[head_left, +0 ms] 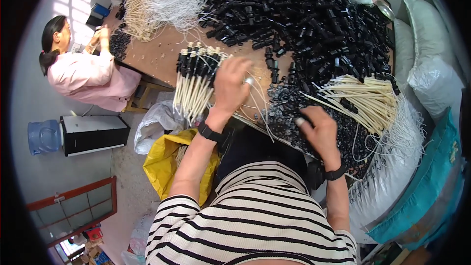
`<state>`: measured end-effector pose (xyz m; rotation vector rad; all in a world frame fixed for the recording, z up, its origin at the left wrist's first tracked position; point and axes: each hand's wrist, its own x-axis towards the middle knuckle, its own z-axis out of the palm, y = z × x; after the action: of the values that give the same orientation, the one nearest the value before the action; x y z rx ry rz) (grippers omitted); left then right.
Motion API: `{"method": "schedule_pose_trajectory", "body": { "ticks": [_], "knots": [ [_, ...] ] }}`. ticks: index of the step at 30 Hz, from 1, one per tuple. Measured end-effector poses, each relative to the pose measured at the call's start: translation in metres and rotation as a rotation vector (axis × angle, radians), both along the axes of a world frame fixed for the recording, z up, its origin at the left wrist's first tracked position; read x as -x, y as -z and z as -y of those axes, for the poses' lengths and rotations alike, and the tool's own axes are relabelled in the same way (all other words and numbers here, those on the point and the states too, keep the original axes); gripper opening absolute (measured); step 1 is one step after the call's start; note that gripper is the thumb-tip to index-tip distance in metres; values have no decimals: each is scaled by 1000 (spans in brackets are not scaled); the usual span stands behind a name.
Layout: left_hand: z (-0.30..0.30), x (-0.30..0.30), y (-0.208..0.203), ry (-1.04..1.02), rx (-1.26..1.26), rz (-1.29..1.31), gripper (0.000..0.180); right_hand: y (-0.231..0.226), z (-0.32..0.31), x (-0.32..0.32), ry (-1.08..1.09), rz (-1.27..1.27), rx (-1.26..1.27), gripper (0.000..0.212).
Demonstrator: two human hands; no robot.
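Observation:
My left hand (pixel 230 86) is at the right side of a bundle of cream sticks (pixel 189 93) topped with black sleeves. Its fingers are bent with the thumb apart, and nothing clearly shows between them. White cords (pixel 258 108) trail over the table just right of it. My right hand (pixel 320 130) hovers low over a spread of small black pieces (pixel 289 103) along the table's near edge. Thumb and forefinger are a little apart there, with nothing plain between them. Light-coloured covers show on both thumbs.
A big heap of black tubular fittings (pixel 304 14) covers the back. Cream sticks with white cords (pixel 363 99) lie at right, more sticks (pixel 142 12) at far left. White sacks (pixel 431 49) stand right, a yellow bag (pixel 164 159) below left. Another person (pixel 88 76) works at the table's left end.

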<state>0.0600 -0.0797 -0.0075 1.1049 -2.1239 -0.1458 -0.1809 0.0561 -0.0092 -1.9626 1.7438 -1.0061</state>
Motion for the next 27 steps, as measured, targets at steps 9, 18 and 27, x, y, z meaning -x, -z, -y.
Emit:
{"method": "schedule_pose_trajectory", "body": {
  "ticks": [9,18,27],
  "knots": [
    [36,51,41,321,-122,265,28,11,-14,81,368,-599,-116,10],
    [-11,42,21,244,-672,-211,28,-21,-12,45,35,-239,83,24],
    [-19,33,21,442,-452,0,29,-26,-19,28,-180,-341,59,26]
  ]
}}
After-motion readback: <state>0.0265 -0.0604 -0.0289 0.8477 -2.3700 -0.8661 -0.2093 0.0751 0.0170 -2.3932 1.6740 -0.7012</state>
